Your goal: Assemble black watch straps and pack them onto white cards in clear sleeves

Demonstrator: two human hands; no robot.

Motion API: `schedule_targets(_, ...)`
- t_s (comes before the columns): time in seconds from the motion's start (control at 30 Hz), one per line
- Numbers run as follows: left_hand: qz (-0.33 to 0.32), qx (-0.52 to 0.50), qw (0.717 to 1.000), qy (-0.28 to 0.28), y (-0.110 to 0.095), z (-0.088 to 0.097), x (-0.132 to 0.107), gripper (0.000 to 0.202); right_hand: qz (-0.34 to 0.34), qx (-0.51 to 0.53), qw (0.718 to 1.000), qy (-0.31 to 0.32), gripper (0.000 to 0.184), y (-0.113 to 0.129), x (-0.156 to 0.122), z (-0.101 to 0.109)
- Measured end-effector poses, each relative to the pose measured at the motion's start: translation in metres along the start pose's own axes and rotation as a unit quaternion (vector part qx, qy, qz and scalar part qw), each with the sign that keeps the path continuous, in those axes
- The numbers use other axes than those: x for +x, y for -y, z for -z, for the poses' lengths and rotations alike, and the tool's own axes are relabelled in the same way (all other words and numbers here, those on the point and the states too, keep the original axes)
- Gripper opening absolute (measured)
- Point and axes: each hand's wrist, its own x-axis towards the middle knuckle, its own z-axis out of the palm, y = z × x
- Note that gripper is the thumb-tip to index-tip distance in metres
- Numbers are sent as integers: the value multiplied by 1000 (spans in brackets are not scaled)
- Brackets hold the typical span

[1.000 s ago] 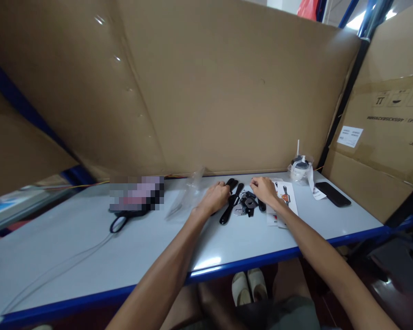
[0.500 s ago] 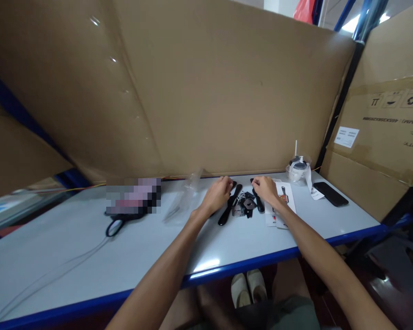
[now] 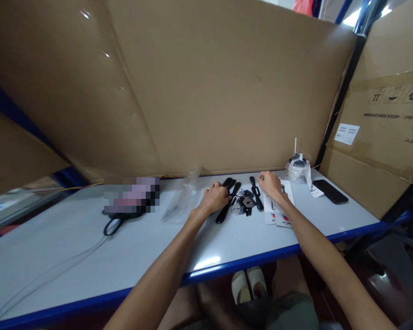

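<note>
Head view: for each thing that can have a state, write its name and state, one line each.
Handles: black, lying flat
Small parts: loose pile
Leaflets: flat, overlapping
Left hand: bent over some handles
Right hand: fingers curled, grip unclear
Bag: clear, crumpled
Cup: upright, straw up
Phone: flat, unlit
Carton: taped, print upside down

The left hand (image 3: 215, 198) is down over the black handles (image 3: 222, 215); I can't see whether it grips one. The right hand (image 3: 270, 184), fingers curled, is over the cards (image 3: 283, 221), just beside another handle (image 3: 259, 203). Small metal parts (image 3: 248, 202) lie between the hands. A clear bag (image 3: 184, 201) sits to the left, a phone (image 3: 330, 191) and a cup (image 3: 296, 173) over on the right.
</note>
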Motion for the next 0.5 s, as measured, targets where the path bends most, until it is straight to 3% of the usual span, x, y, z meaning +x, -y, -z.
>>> schedule_targets(0.17,20,16,999,-40,0,-5,3,35,12,7,1000,13,27,3,-2,-1)
schedule_targets(0.5,61,-8,996,-61,2,-11,7,37,27,3,999,30,27,5,-4,-2)
